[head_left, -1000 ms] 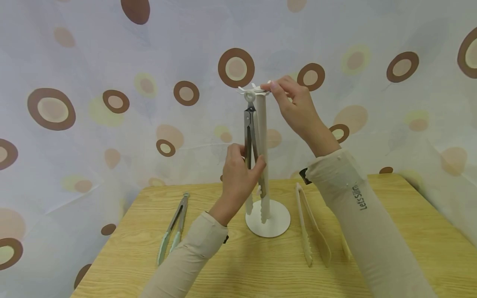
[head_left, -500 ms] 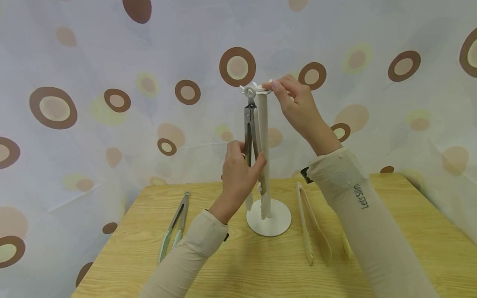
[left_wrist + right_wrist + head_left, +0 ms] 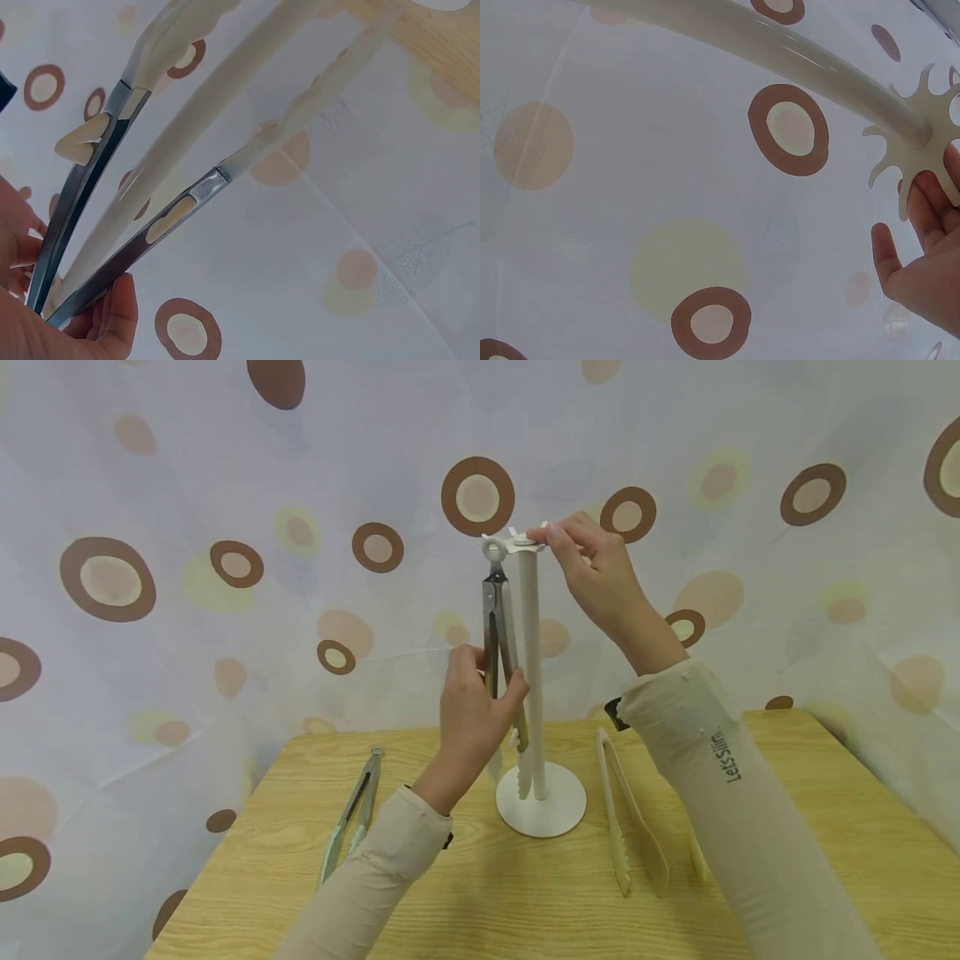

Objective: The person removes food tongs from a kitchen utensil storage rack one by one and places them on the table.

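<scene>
My left hand grips a pair of metal tongs with pale scalloped tips, held upright with the tips down. Fingers and thumb lie on opposite arms of the tongs, and the white stand's pole shows between those arms in the left wrist view. The tongs' hanging ring is right at the hooks of the white utensil stand. Fingertips of my right hand rest on the stand's top. Seen from the right wrist, they lie over the hooked plate, with the thumb apart from it.
Mint-tipped tongs lie on the wooden table at left, partly behind the left sleeve. Beige tongs lie right of the stand's round base. A pale yellow object is partly hidden by the right sleeve. A patterned curtain hangs behind.
The tongs in my left hand rose slightly, then shifted left and a little down, their ring staying near the hooks. My right hand stays on the stand's top.
</scene>
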`<state>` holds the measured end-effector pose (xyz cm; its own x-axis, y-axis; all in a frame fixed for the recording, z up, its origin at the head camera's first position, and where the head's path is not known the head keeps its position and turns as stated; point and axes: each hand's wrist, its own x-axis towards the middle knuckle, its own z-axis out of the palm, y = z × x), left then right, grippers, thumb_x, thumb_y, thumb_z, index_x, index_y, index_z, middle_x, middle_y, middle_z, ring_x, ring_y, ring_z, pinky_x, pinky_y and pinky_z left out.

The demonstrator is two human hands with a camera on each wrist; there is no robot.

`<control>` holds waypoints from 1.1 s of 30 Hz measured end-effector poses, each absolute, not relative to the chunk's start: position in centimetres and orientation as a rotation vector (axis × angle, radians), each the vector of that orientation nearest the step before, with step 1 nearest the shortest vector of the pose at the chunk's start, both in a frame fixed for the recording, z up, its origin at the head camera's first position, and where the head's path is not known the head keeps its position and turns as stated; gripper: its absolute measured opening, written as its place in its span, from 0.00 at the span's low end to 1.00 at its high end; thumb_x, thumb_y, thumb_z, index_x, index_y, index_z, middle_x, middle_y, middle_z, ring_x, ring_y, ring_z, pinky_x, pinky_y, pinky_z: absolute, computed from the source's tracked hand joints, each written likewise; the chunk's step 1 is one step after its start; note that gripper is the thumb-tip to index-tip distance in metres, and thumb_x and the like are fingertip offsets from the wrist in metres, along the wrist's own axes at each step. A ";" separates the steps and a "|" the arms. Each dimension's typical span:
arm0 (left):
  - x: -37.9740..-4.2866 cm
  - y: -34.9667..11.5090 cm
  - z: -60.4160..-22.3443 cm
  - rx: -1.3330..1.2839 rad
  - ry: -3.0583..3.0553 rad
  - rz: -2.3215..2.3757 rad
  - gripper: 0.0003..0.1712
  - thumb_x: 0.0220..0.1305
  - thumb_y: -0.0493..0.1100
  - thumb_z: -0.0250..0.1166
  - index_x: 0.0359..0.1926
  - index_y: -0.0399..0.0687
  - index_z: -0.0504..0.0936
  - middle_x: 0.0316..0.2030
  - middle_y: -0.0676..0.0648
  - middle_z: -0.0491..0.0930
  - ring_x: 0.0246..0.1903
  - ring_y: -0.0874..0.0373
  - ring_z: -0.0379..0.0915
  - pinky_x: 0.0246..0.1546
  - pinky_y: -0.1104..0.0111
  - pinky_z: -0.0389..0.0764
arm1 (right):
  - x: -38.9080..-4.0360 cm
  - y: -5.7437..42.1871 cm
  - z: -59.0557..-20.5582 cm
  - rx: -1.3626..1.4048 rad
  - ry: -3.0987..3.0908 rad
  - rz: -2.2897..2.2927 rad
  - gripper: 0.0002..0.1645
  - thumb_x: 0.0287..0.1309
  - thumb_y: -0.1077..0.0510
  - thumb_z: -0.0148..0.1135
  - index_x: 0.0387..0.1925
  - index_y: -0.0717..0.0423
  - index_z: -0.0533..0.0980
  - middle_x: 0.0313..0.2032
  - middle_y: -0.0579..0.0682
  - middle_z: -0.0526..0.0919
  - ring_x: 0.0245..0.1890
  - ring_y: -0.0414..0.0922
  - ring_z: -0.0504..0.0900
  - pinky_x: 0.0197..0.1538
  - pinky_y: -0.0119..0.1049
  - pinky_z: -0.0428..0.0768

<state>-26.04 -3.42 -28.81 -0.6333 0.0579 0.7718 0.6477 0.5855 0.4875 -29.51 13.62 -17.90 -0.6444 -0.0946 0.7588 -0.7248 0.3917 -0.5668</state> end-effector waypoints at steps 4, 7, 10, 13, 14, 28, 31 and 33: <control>-26.1 -3.8 -28.7 -0.572 -2.063 -1.008 0.17 0.58 0.43 0.65 0.40 0.37 0.69 0.36 0.41 0.71 0.29 0.52 0.67 0.28 0.65 0.73 | -29.5 13.6 -17.9 0.701 -2.005 1.259 0.20 0.72 0.54 0.47 0.50 0.59 0.81 0.44 0.53 0.79 0.48 0.41 0.72 0.51 0.37 0.66; -26.1 -4.1 -28.6 -0.585 -2.045 -0.987 0.17 0.57 0.43 0.65 0.40 0.36 0.70 0.35 0.41 0.71 0.28 0.53 0.68 0.27 0.65 0.73 | -29.5 13.6 -17.8 0.701 -2.002 1.253 0.20 0.72 0.54 0.47 0.50 0.59 0.81 0.44 0.54 0.79 0.48 0.40 0.72 0.51 0.37 0.66; -26.2 -4.5 -28.4 -0.591 -2.032 -0.977 0.17 0.57 0.43 0.65 0.39 0.37 0.70 0.35 0.41 0.71 0.28 0.52 0.68 0.28 0.64 0.74 | -29.5 13.6 -17.8 0.700 -2.002 1.249 0.20 0.72 0.54 0.47 0.49 0.59 0.82 0.44 0.53 0.79 0.48 0.41 0.72 0.51 0.37 0.66; -26.2 -5.0 -28.4 -0.598 -2.032 -0.972 0.17 0.58 0.44 0.65 0.39 0.37 0.70 0.35 0.42 0.71 0.29 0.52 0.68 0.29 0.64 0.74 | -29.4 13.7 -17.8 0.701 -2.002 1.243 0.20 0.72 0.54 0.47 0.50 0.59 0.82 0.44 0.54 0.79 0.48 0.41 0.72 0.51 0.37 0.67; -26.2 -5.1 -28.3 -0.602 -2.033 -0.971 0.16 0.58 0.44 0.65 0.39 0.38 0.71 0.35 0.42 0.71 0.29 0.52 0.69 0.30 0.64 0.74 | -29.4 13.7 -17.8 0.704 -2.000 1.245 0.20 0.72 0.54 0.47 0.49 0.59 0.82 0.44 0.54 0.79 0.48 0.41 0.72 0.51 0.37 0.67; -25.9 -7.6 -28.1 -0.540 -2.096 -1.001 0.17 0.58 0.44 0.66 0.40 0.38 0.71 0.34 0.43 0.73 0.28 0.53 0.73 0.29 0.64 0.76 | -29.4 13.7 -17.8 0.723 -1.989 1.267 0.20 0.72 0.55 0.47 0.49 0.60 0.81 0.44 0.54 0.79 0.48 0.41 0.72 0.53 0.38 0.67; -25.7 -8.3 -28.1 -0.518 -2.130 -1.022 0.18 0.59 0.45 0.66 0.41 0.38 0.71 0.35 0.43 0.73 0.29 0.53 0.73 0.29 0.64 0.76 | -29.4 13.7 -17.8 0.721 -1.991 1.280 0.20 0.72 0.54 0.47 0.50 0.59 0.82 0.44 0.54 0.79 0.48 0.41 0.72 0.54 0.39 0.67; -25.6 -8.7 -28.1 -0.500 -2.147 -1.024 0.18 0.59 0.45 0.66 0.42 0.38 0.71 0.35 0.43 0.73 0.28 0.53 0.73 0.28 0.64 0.75 | -29.3 13.7 -17.8 0.722 -1.992 1.283 0.20 0.72 0.54 0.47 0.50 0.59 0.81 0.44 0.54 0.79 0.48 0.41 0.72 0.55 0.39 0.67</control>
<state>-25.59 -8.66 -28.15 -0.6835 0.0450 0.7285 0.5943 0.6137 0.5197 -29.35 13.72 -17.78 -0.6352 -0.0996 0.7659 -0.7384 0.3689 -0.5645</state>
